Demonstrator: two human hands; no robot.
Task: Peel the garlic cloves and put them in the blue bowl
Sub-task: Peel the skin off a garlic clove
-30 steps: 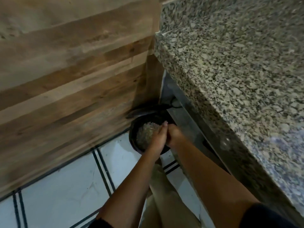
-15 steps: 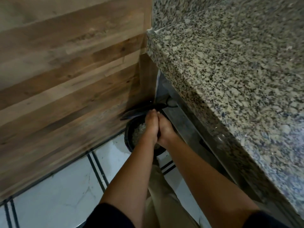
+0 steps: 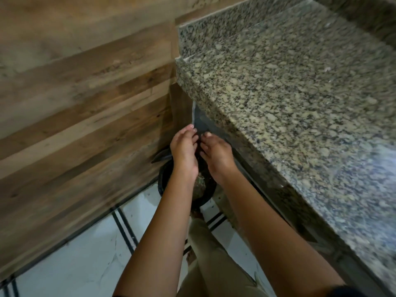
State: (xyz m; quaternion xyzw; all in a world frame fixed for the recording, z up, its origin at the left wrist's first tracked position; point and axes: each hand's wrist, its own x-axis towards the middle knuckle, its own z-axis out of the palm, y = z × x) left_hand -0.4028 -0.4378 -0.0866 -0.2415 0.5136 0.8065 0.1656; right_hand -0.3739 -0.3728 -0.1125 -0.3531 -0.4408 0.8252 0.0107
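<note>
My left hand [image 3: 184,148] and my right hand [image 3: 216,155] are held side by side above a black bin [image 3: 164,179] that stands on the floor in the corner. Fingers on both hands point away from me and look fairly straight, with a narrow gap between the hands. I see nothing gripped in either one. Pale papery scraps [image 3: 200,185] lie inside the bin, showing between my wrists. Neither garlic cloves nor a blue bowl are in view.
A speckled granite counter [image 3: 289,99] fills the right side, its edge just right of my right hand. A wood-plank wall [image 3: 85,116] runs along the left. Below lies a white tiled floor [image 3: 81,260] with dark lines. My trouser leg [image 3: 211,266] is beneath the arms.
Both hands have lifted from down at the bin's contents to higher above it, nearer the counter's edge, and have parted slightly. The view has tilted up, showing more counter.
</note>
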